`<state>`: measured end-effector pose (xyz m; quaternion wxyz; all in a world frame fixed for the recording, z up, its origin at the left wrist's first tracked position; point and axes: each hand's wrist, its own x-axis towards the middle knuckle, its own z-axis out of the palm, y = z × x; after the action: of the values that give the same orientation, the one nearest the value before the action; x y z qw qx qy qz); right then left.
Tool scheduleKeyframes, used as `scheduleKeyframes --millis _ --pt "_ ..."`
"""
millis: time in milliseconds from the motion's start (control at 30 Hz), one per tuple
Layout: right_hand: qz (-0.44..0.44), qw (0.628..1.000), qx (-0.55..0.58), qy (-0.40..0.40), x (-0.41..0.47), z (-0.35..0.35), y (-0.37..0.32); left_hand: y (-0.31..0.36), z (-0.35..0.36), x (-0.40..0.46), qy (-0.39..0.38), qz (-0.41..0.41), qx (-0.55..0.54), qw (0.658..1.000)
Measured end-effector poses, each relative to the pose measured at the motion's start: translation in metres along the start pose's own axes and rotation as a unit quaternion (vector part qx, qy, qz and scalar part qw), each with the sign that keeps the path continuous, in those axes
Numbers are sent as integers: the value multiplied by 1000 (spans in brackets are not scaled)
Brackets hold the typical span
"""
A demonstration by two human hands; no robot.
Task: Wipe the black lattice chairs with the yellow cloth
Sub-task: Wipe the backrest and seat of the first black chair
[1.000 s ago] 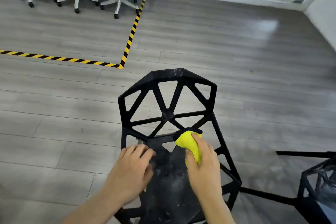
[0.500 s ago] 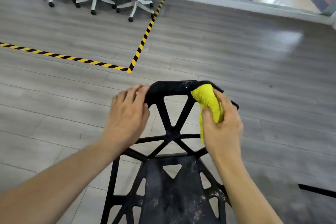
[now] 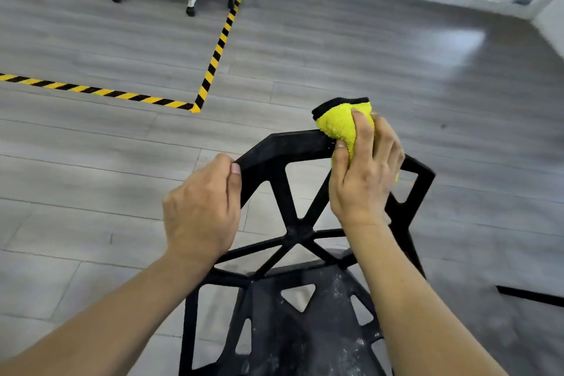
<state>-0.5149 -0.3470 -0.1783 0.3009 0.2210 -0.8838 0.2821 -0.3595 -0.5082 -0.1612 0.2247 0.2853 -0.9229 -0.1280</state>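
The yellow cloth (image 3: 340,127), bunched and black-edged, presses on the top rail of the black lattice chair (image 3: 293,235), gripped by the right hand (image 3: 363,174). The left hand (image 3: 201,210) grips the backrest's upper left corner. White speckles dot the seat. Hazard tape (image 3: 218,49) crosses the grey floor (image 3: 366,55) beyond.

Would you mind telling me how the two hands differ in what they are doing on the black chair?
The left hand grips the bare upper left corner of the black lattice chair backrest; the right hand holds the yellow cloth against the top rail. The left hand holds no cloth, the right one is wrapped around it. The left sits lower than the right. Both are on the backrest frame.
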Motion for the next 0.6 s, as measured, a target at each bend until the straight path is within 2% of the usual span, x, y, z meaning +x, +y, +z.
scheduleKeyframes --millis 67,167,233,333,400,500,533,600 --pt "-33 999 39 4 -6 14 -41 -1 3 -2 2 -14 -10 1000" --pt "-137 982 120 -43 -16 29 -101 -5 6 1 17 -14 -32 999" --pt "-177 974 127 -62 -18 29 -109 -8 7 1 22 -11 -37 999" --pt "-213 972 70 -68 -3 17 -79 -8 7 -1 16 -22 -43 999" --pt "-125 991 -2 -44 18 7 -40 -5 6 -1 17 -31 -54 998" --pt "89 993 -74 -22 31 -18 34 -2 4 -2 23 -32 -61 997" --pt "129 989 -69 -20 29 -26 49 -2 4 -2 24 -34 -63 997" --pt "145 988 -57 0 23 -26 46 -1 4 -4 25 -36 -70 997"
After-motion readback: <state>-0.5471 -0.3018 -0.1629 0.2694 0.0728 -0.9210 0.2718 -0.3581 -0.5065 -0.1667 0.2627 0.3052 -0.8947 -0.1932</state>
